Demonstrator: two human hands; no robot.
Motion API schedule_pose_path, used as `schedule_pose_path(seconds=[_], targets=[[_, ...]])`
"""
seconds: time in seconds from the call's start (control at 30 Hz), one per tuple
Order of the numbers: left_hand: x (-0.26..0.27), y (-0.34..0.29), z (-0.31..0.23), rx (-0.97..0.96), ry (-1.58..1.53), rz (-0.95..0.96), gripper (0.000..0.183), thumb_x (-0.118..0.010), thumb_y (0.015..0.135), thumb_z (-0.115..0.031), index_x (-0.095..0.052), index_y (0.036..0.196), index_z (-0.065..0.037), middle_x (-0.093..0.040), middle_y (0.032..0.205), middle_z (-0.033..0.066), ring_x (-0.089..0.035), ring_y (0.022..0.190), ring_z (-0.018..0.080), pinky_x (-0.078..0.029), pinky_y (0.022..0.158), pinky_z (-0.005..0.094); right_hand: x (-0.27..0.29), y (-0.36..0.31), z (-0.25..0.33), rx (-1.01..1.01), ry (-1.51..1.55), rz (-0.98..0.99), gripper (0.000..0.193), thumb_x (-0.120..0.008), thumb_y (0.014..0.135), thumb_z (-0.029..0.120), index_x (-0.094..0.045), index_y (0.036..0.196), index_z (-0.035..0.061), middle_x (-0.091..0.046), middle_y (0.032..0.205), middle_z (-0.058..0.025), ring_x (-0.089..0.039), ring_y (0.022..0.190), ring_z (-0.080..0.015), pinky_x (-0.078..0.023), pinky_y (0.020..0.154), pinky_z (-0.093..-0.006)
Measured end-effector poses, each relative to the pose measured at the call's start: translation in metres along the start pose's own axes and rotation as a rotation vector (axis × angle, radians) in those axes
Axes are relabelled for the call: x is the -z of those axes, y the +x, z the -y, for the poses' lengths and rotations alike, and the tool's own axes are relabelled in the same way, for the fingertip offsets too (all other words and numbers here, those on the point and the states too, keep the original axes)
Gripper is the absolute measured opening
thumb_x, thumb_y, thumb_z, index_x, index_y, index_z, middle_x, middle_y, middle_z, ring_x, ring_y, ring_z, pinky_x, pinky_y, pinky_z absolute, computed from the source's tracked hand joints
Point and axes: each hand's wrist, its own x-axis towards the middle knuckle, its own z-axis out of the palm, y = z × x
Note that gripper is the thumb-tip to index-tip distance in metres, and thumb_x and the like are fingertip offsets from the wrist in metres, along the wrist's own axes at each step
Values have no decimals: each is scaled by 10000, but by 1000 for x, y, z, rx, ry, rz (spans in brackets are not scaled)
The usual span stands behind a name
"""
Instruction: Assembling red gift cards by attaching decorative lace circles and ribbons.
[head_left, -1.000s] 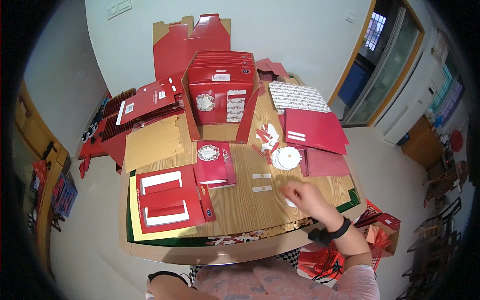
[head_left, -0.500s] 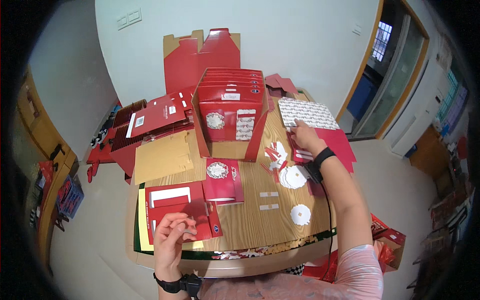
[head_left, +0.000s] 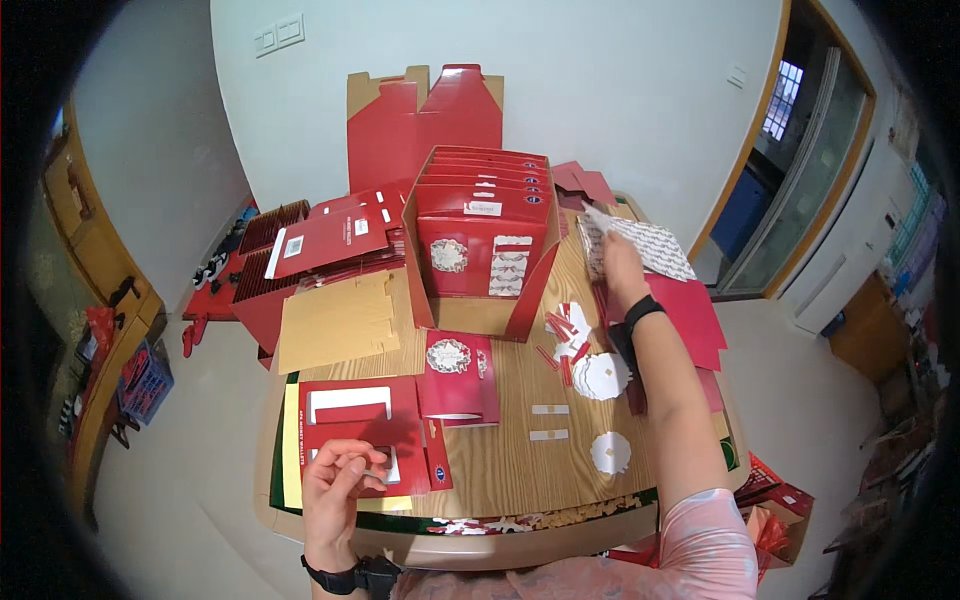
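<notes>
At the far right of the table, my right hand (head_left: 624, 268) grips a white sheet with a dark repeating pattern (head_left: 655, 247); its left part is lifted and bent. Magenta card sheets (head_left: 690, 310) lie beneath it. My left hand (head_left: 338, 485) is raised over the front left, thumb and fingers curled together; whatever is between them is too small to make out. Below it lies a flat red card package with white windows (head_left: 405, 425), on a yellow sheet (head_left: 292, 445). A magenta wallet with an ornate white label (head_left: 450, 357) is just beyond.
An open red box (head_left: 530, 300) with upright red packs stands mid-table. Red packages (head_left: 330, 245) and tan card sheets (head_left: 340, 320) are to its left. White scalloped labels (head_left: 603, 377), a single round label (head_left: 610, 453) and two white strips (head_left: 549, 435) lie front right.
My right hand has closed on the patterned sheet and raised its left part. My left hand stays over the red package with its fingers curled. The view has shifted slightly.
</notes>
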Motion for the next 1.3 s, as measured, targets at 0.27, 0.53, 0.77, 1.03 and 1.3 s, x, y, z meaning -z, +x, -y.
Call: schedule_pose_path(seconds=[0.27, 0.53, 0.77, 1.03, 1.3], targets=[[-2, 4, 5, 3, -28, 47, 140, -490, 861, -13, -548, 986, 17, -622, 899, 147, -611, 764, 182, -539, 639, 294, 47, 4, -18, 327, -118, -241, 218, -455, 810, 59, -495, 1023, 42, -578, 862, -172, -587, 820, -335, -485, 684, -421], [-2, 2, 3, 0, -16, 40, 138, -492, 863, -12, -549, 985, 15, -623, 900, 145, -613, 764, 182, -535, 644, 291, 32, -8, -26, 198, -337, -13, 132, -461, 792, 50, -586, 807, 11, -585, 858, -162, -584, 831, -326, -498, 695, -412], [-3, 1, 5, -7, 20, -1, 135, -550, 862, -107, -543, 954, -9, -617, 855, 130, -601, 706, 183, -527, 586, 284, 27, -6, -21, -6, -282, 49, 132, -491, 794, 106, -575, 821, 8, -625, 811, -196, -612, 813, -346, -500, 687, -425], [-1, 1, 6, -8, 13, -4, 133, -552, 860, -104, -543, 953, -10, -616, 858, 139, -604, 707, 186, -530, 590, 285, 17, -9, -37, 21, -98, 442, 239, -676, 692, 280, -689, 833, 87, -650, 846, -166, -626, 828, -315, -492, 745, -412], [0, 1, 7, -5, 20, -4, 129, -546, 860, -90, -544, 957, -6, -617, 864, 143, -606, 714, 188, -532, 597, 286, 11, -14, -30, -32, -219, 416, 342, -712, 668, 340, -680, 832, 42, -647, 882, -180, -623, 834, -324, -495, 748, -405]])
